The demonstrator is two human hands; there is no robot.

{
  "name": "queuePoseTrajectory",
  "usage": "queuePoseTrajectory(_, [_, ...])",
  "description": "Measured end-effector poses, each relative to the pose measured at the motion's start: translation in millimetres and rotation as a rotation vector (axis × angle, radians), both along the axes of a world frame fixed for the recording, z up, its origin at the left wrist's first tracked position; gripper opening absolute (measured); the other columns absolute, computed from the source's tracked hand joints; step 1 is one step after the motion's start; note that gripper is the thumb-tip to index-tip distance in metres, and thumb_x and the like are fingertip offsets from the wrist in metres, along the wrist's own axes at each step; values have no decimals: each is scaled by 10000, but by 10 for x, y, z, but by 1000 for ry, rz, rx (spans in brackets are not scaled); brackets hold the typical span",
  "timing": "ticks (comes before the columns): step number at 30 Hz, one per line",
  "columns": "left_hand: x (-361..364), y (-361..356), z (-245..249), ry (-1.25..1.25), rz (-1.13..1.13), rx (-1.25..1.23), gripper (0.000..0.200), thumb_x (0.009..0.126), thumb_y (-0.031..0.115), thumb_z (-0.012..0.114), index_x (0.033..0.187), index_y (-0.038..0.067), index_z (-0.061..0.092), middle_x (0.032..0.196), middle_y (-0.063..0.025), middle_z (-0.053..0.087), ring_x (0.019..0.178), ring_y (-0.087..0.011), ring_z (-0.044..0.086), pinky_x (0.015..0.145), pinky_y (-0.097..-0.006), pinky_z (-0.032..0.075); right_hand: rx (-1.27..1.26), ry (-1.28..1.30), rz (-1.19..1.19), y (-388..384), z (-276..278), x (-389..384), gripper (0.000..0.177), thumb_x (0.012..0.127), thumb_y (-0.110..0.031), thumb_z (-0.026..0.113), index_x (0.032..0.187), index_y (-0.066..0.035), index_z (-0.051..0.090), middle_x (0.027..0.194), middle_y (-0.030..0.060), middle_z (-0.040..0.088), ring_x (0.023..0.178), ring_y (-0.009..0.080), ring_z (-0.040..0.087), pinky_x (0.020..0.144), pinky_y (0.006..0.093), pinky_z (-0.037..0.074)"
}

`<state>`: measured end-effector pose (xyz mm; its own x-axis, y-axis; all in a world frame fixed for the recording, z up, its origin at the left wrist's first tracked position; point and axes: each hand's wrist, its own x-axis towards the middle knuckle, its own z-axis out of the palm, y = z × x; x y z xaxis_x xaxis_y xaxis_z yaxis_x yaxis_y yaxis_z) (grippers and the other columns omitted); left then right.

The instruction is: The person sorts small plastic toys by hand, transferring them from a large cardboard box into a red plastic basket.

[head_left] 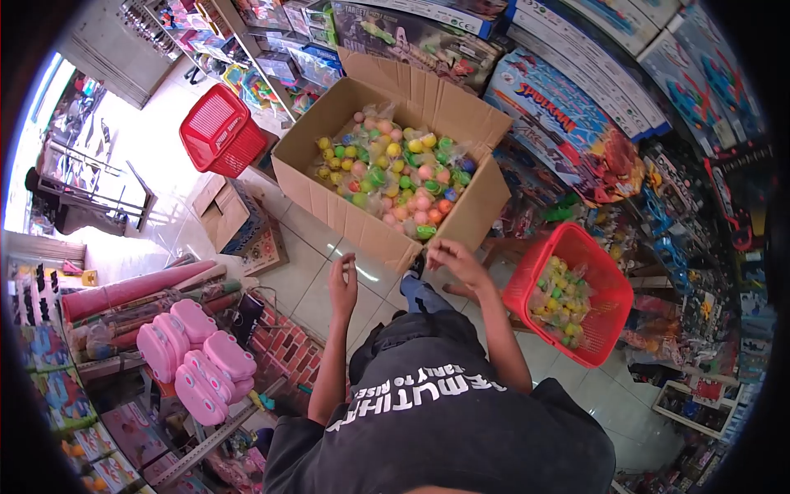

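A large open cardboard box (329,200) stands in front of me, filled with bagged small colourful balls (395,169) in yellow, green, pink and orange. My left hand (343,282) is raised short of the box's near side, fingers loosely extended and holding nothing. Close to the box's near right corner is my right hand (457,263), its fingers loosely bent and apart with nothing visible in them. To the right of that hand, a red plastic basket (594,329) holds more bagged yellow and green balls (562,300).
Another red basket (222,136) sits left of the box, above a smaller carton (224,216). Pink cases (197,354) and rolled sheets (136,290) line the left side. Boxed toys (568,123) are stacked behind and to the right. Tiled floor (300,280) shows between them.
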<state>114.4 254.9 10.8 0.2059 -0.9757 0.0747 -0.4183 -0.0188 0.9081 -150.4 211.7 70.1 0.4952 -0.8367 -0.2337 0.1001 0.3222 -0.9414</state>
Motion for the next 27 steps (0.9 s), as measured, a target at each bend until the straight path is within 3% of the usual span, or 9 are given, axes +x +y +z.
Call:
queuePoseTrajectory(4, [-78, -677, 470, -157, 0, -187, 158, 827, 54, 500, 967, 17, 562, 915, -113, 577, 851, -260, 555, 752, -334, 438, -106, 59, -64, -671, 155, 56, 135, 874, -172, 514, 850, -40, 535, 781, 19, 574, 745, 95, 554, 667, 239, 438])
queuePoseTrajectory(8, [-194, -1360, 726, -295, -218, -252, 175, 797, 47, 505, 961, 42, 565, 883, -129, 569, 831, -301, 538, 782, -363, 413, -228, 487, 25, -1225, -78, 116, 176, 820, -181, 573, 891, -21, 560, 809, 110, 613, 751, 163, 604, 638, 303, 464])
queuePoseTrajectory(10, [-216, -1587, 738, -376, -265, -198, 170, 800, 71, 505, 957, 48, 563, 891, -134, 572, 838, -312, 545, 766, -374, 423, -454, 741, 295, -1351, -269, 178, 255, 786, -204, 590, 939, -2, 558, 830, 113, 616, 752, 243, 607, 663, 342, 467])
queuePoseTrajectory(13, [-271, -1835, 647, -458, -375, -38, 170, 803, 124, 507, 950, 54, 556, 900, -145, 579, 839, -331, 559, 729, -396, 443, -450, 813, 461, -1462, -585, 341, 315, 734, -205, 604, 996, -38, 552, 924, 155, 618, 852, 322, 596, 717, 384, 466])
queuePoseTrajectory(18, [-224, -2142, 388, -388, -573, 183, 193, 800, 188, 519, 916, 42, 566, 857, -167, 599, 789, -342, 583, 681, -423, 460, -261, 997, 620, -1590, -801, 693, 490, 726, -208, 585, 1180, -102, 434, 999, 169, 595, 916, 308, 583, 747, 377, 467])
queuePoseTrajectory(20, [-187, -2231, 286, -408, -637, 220, 202, 793, 198, 536, 912, 41, 581, 842, -163, 603, 786, -336, 585, 673, -411, 463, -161, 1102, 666, -1552, -844, 770, 390, 850, -301, 358, 1143, -89, 504, 1056, 144, 590, 947, 295, 580, 744, 376, 465])
queuePoseTrajectory(24, [-113, -2297, 235, -439, -753, 253, 219, 786, 210, 553, 908, 32, 594, 827, -172, 603, 800, -337, 584, 685, -408, 461, 216, 962, 381, -1536, -914, 846, 344, 861, -280, 371, 1102, -89, 525, 1104, 150, 565, 911, 297, 591, 716, 374, 473])
queuePoseTrajectory(26, [-93, -2333, 212, -447, -796, 271, 221, 794, 224, 543, 911, 41, 587, 831, -181, 602, 806, -344, 582, 682, -421, 459, -178, 1158, 314, -1444, -878, 864, 289, 873, -247, 379, 1034, -89, 559, 1054, 167, 572, 849, 291, 610, 651, 390, 484])
queuePoseTrajectory(27, [-68, -2321, 174, -460, -827, 302, 223, 802, 238, 534, 914, 50, 580, 836, -190, 600, 812, -351, 581, 679, -434, 458, -167, 1162, 308, -1415, -889, 881, 289, 873, -247, 379, 1034, -89, 559, 1054, 167, 572, 849, 291, 610, 651, 390, 484])
